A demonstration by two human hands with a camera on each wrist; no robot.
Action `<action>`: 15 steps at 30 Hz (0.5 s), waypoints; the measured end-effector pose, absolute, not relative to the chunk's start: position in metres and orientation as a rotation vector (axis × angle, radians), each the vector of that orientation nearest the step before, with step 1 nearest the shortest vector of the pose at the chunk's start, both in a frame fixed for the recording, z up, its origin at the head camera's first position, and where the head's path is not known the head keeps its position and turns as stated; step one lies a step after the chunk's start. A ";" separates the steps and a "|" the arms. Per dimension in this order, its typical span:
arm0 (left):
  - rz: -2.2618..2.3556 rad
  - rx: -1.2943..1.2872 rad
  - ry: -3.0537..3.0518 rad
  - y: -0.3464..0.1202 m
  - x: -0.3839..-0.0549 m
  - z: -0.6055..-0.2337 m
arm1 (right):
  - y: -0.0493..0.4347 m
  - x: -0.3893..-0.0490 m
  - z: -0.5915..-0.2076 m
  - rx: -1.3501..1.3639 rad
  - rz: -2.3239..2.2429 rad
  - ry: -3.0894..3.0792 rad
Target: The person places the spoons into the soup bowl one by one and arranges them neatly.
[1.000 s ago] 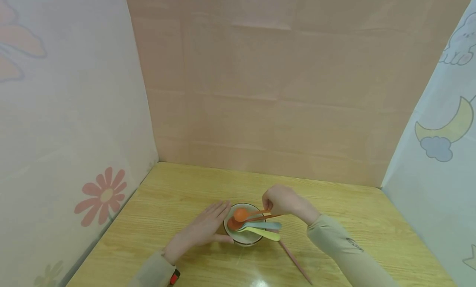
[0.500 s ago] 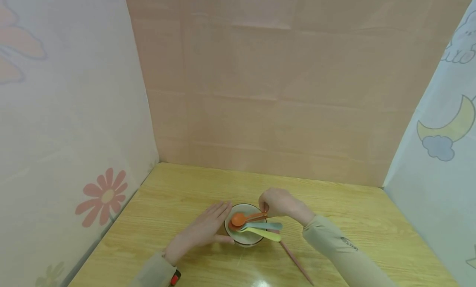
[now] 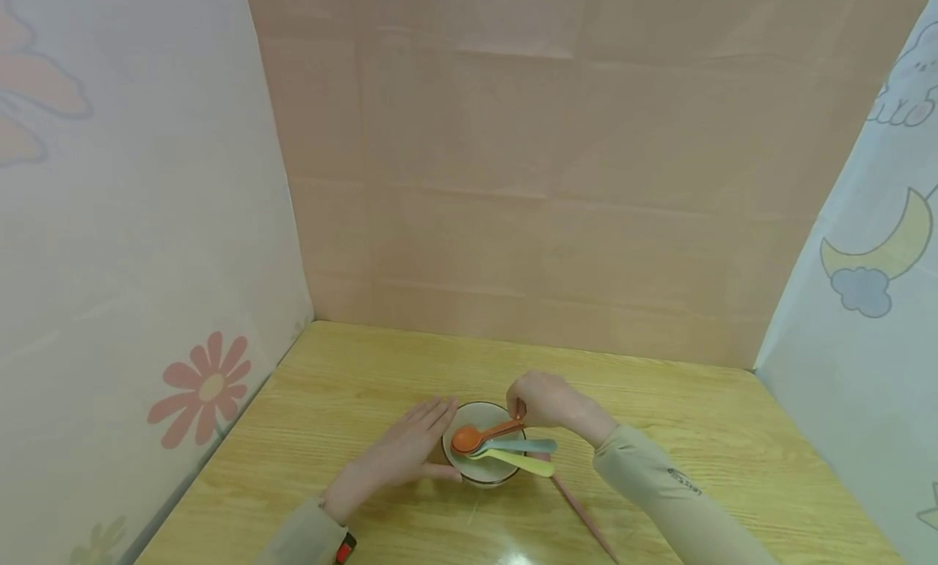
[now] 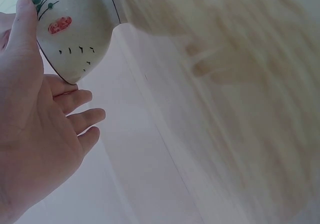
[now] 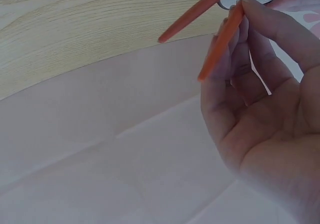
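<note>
A round bowl (image 3: 479,469) with a dark rim stands on the table in the head view; its painted outside (image 4: 82,31) shows in the left wrist view. My left hand (image 3: 403,447) holds its left side between thumb and fingers. With thumb and fingertips, my right hand (image 3: 553,398) pinches the handle of an orange spoon (image 3: 465,439), whose head is inside the bowl. A second orange-red handle (image 5: 197,15) lies beside the pinched one in the right wrist view. A light blue spoon (image 3: 531,445) and a yellow spoon (image 3: 529,463) rest in the bowl, handles over its right rim.
A thin pinkish stick (image 3: 582,516) lies on the wooden table (image 3: 344,370), running from the bowl toward the front right. A plain beige sheet (image 3: 513,182) stands behind the table, with patterned white sheets on both sides.
My right hand has moved slightly left and down, lowering the orange spoon into the bowl over the other orange-red one. My left hand stays in place on the bowl.
</note>
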State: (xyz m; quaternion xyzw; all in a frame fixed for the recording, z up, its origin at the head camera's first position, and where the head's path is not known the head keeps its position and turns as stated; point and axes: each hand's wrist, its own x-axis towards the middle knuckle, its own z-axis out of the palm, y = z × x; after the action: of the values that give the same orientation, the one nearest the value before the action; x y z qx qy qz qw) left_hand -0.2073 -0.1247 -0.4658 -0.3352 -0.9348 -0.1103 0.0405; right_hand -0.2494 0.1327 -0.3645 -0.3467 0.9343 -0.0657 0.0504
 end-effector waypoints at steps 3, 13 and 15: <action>-0.329 -1.029 -2.860 -0.125 -0.207 -0.466 | 0.132 -0.249 -0.366 -1.037 -0.201 2.846; -0.317 -1.014 -2.863 -0.124 -0.206 -0.464 | 0.132 -0.248 -0.365 -1.019 -0.215 2.838; -0.310 -1.015 -2.861 -0.124 -0.206 -0.465 | 0.133 -0.248 -0.364 -1.008 -0.223 2.837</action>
State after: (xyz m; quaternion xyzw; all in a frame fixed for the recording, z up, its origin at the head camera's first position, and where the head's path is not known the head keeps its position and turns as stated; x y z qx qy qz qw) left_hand -0.2055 -0.1240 -0.4647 -0.3322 -0.9367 -0.1015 0.0451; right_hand -0.2477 0.1328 -0.3645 -0.3333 0.9379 -0.0736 0.0611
